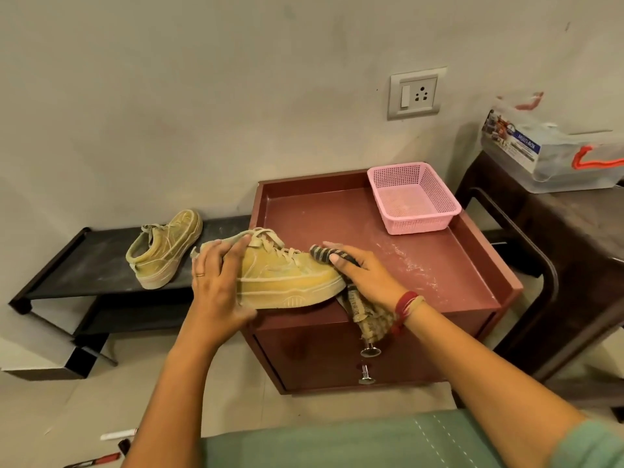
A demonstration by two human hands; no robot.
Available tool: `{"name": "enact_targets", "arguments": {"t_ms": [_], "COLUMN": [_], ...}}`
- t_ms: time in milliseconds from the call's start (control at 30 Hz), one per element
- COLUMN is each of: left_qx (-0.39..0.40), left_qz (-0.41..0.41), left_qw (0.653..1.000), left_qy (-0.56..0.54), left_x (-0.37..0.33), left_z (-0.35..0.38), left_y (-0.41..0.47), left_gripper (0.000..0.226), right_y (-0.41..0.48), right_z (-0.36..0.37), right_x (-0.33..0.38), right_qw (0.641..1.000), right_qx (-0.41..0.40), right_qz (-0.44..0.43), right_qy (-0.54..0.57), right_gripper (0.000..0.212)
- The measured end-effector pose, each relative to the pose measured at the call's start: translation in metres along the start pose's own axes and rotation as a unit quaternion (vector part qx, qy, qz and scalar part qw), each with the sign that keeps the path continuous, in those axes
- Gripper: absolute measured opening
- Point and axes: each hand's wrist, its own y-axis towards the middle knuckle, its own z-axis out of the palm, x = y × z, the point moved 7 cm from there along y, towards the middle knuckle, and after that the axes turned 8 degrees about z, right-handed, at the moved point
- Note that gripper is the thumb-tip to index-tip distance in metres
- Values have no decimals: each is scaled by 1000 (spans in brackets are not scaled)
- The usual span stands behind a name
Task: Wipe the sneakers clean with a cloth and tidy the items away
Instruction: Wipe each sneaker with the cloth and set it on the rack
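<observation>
Here we are mid-wipe on the first shoe. The left hand [216,282] is clamped on the heel end of the tan-yellow lace-up sneaker [287,275], fingers hooked over the collar. The right hand [368,275] is wrapped round the dark-and-beige striped cloth [369,320] and pressing it against the toe. The hands sit apart, one at each end of the shoe.

The sneaker lies sideways at the front left corner of the maroon bench with the raised rim [499,268], its heel hanging out past the edge. Whether the sole rests on the bench I cannot tell.

That overhang looks like the danger. If the wiping push beats the left hand's hold, the shoe could slide off the corner to the floor. The loose laces [270,241] lie close to the cloth, and a stroke across them might drag them along. The cloth's tail dangles near the upper metal drawer knob [370,350], where it could snag.

Pale dust [405,258] streaks the bench top, so a cleaned side laid down there may pick it up again.

The matching second sneaker [162,251] waits on the low black shelf [84,265] to the left, and the pink plastic mesh basket [388,211] stands at the back of the bench.
</observation>
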Motion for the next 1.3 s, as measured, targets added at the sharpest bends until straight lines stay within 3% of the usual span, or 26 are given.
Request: {"name": "enact_targets", "arguments": {"t_ms": [133,267,367,467,567,667,733,833,933,1000,1133,1200,1300], "left_qx": [-9,-7,-16,-10,-10,-9,-2,29,30,20,2,0,-1], "left_qz": [5,41,41,49,50,53,50,42,26,24,17,16,13], "left_qw": [1000,996,993,990,990,990,990,991,995,996,996,996,996], "left_qy": [0,78,113,130,130,132,133,127,96,89,88,88,85], "left_x": [2,-15,-20,-23,-23,-25,-24,-21,-19,-21,-23,-25,-25], "left_z": [-1,3,4,6,6,6,8,12,12,12,11,11,11], "left_y": [0,2,4,7,6,5,5,3,0,-1,-1,-1,-1], "left_gripper": [104,101,101,102,103,104,107,121,121,117,116,117,117], "right_y": [0,4,-6,-12,5,11,6,-3,8,7,-7,1,9], "right_z": [1,-9,6,25,-6,-21,-3,25,0,-1,34,26,-3], "right_x": [1,-16,4,4,-23,-31,-11,-7,-24,-26,-7,-19,-32], "right_qw": [999,994,996,982,961,963,980,970,955,955,963,958,964], "right_qx": [46,-28,0,43,-65,-113,-88,-32,-136,-156,-66,-82,-160], "right_qz": [7,72,9,-29,58,106,39,-21,48,63,-81,-50,57], "right_qy": [-17,-83,-85,-184,-262,-220,-175,-241,-258,-245,-250,-269,-206], "right_gripper": [27,25,27,33,33,30,29,34,32,32,40,40,31]}}
